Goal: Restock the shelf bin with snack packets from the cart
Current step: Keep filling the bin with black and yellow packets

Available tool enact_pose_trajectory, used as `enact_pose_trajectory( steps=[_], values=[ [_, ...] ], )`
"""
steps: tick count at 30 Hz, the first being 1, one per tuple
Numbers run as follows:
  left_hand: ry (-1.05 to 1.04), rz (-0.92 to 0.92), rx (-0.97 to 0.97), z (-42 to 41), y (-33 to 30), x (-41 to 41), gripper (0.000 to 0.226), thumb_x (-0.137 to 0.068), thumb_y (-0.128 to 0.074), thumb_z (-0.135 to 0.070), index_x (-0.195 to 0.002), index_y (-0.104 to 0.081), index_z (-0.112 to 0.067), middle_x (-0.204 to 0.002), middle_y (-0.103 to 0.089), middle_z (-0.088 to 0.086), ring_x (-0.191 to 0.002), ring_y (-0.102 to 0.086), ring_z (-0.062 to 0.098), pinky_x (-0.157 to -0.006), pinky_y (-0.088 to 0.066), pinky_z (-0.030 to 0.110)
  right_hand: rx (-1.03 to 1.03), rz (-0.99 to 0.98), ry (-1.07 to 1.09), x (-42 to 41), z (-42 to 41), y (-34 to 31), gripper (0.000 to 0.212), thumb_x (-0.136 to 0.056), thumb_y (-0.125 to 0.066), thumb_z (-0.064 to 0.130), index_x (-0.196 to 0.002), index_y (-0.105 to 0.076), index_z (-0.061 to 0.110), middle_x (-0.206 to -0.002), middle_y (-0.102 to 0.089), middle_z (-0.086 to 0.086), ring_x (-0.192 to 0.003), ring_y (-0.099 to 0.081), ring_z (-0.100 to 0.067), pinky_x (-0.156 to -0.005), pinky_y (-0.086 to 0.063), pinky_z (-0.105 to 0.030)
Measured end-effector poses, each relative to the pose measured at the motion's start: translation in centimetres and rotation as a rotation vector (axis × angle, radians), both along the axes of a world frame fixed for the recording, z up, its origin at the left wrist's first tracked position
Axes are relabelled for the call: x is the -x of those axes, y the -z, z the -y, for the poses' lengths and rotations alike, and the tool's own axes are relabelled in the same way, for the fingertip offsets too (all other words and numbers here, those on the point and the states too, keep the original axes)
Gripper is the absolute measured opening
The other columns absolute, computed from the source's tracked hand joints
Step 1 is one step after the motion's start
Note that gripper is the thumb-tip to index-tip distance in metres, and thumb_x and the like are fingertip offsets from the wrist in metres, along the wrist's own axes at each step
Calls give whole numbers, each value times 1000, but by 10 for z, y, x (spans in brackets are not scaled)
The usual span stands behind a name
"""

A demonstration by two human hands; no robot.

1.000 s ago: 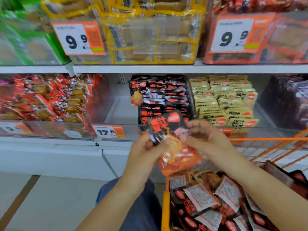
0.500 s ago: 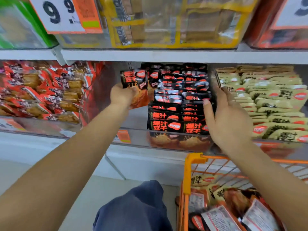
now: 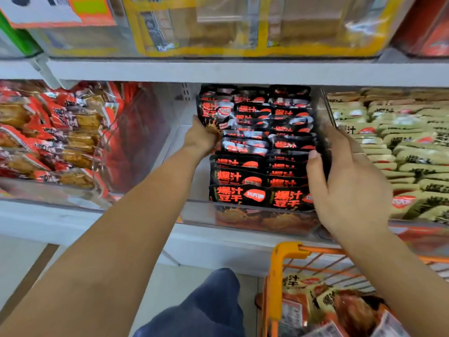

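L hand fingers hidden behind pkt

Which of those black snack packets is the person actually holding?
The upright black packet at the back left of the clear bin; the left hand grips its lower edge, while the others sit in rows.

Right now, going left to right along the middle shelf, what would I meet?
Red packets → left hand holding a black packet → rows of black packets → right hand → pale yellow packets.
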State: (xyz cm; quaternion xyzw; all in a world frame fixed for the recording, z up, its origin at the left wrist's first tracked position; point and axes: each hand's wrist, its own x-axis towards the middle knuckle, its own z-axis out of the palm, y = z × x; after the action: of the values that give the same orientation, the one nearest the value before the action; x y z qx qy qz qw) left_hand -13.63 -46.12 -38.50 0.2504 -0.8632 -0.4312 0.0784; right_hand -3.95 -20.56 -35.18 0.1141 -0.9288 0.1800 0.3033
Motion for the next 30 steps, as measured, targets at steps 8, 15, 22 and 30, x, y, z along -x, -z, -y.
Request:
enact_pose_trajectory(
  steps=[8, 15, 22, 30],
  values=[
    [-196, -181, -98, 4, -32, -15, 64, -84, -59, -5, -141, -32, -3, -124, -55, 12, -114, -56, 26, -95, -47, 34, 0, -4, 22, 2, -1, 1, 55, -98, -28, 41, -140, -44, 10, -136, -53, -19, -108, -62, -36, -75, -52, -41],
    [324, -525, 95, -81, -87, -172, 33, -85, -57, -17, -118, -59, -15, -109, -59, -5, -103, -51, 3, -94, -37, 18, 312, 30, -485, -45, -38, -27, 36, -100, -41, 22, -130, -54, 6, -140, -46, -11, -131, -40, -18, -107, -28, -18],
    [841, -54, 569, -163, -26, -279, 75, -81, -9, -63, -143, -37, -31, -155, -25, -9, -145, 8, 11, -113, 16, 26, -470, 437, -647, -121, -109, 19, 28, -87, -47, 28, -113, -58, 25, -86, -64, 3, -76, -64, -19, -56, -52, -31],
    [816, 15, 655, -168, -26, -284, 57, -95, -32, -56, -147, -30, -32, -157, -18, -12, -143, 17, 8, -109, 22, 26, -938, 823, -714, -156, -113, 61, 68, -93, -44, 3, -152, -15, 19, -144, -40, -16, -119, -48, -33, -82, -48, -40]
  ],
)
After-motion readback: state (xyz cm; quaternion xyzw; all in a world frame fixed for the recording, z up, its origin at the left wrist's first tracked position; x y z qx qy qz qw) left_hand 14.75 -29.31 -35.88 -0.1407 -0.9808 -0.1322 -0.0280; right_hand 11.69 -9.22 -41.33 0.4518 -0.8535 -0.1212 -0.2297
